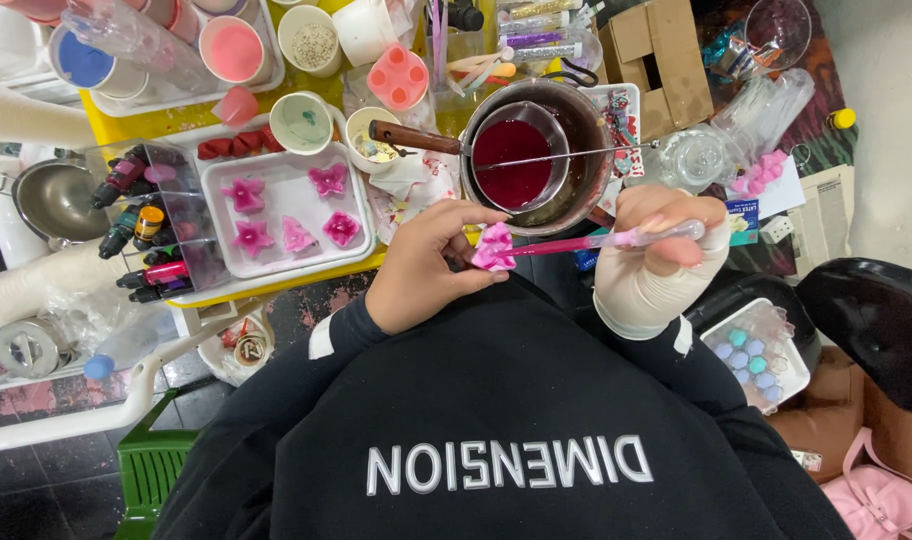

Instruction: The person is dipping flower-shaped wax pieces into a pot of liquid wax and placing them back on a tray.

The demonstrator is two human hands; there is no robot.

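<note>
**A:** Looking down from the head view, a small pink flower-shaped piece (pixel 495 247) is being pinched in the left hand (pixel 428 262), thumb and fingertips pressed against it. It's held in the air, just in front of the black sweatshirt (pixel 496 400) and right below the metal pot (pixel 536 150).

**B:** And the other hand? Is anything gripped there?

**A:** Yep. The right hand (pixel 659 240) is wrapped in a white bandage (pixel 641 290) around the wrist and palm, and a clear-handled brush (pixel 616 239) is clamped in its grip, fingers curled shut around the handle. The pink end of the brush is laid right against the flower piece, so the two are touching.

**B:** What's sitting around them on the desk?

**A:** Dark red liquid (pixel 513 160) can be seen in a smaller vessel set inside the pot, with a thin metal rod (pixel 576 156) laid across the rim and a wooden handle (pixel 416 138) stuck out to the side. Off to the left hand's side, a white tray (pixel 276 262) is loaded with five more pink pieces (pixel 328 180). Beside that tray, little bottles (pixel 136 225) are kept in a clear organizer. Cups of coloured stuff (pixel 234 50) are lined up further back. Near the right elbow, a small white tray of pale blue and green rounds (pixel 751 358) is parked lower down, well apart from the hands.
</note>
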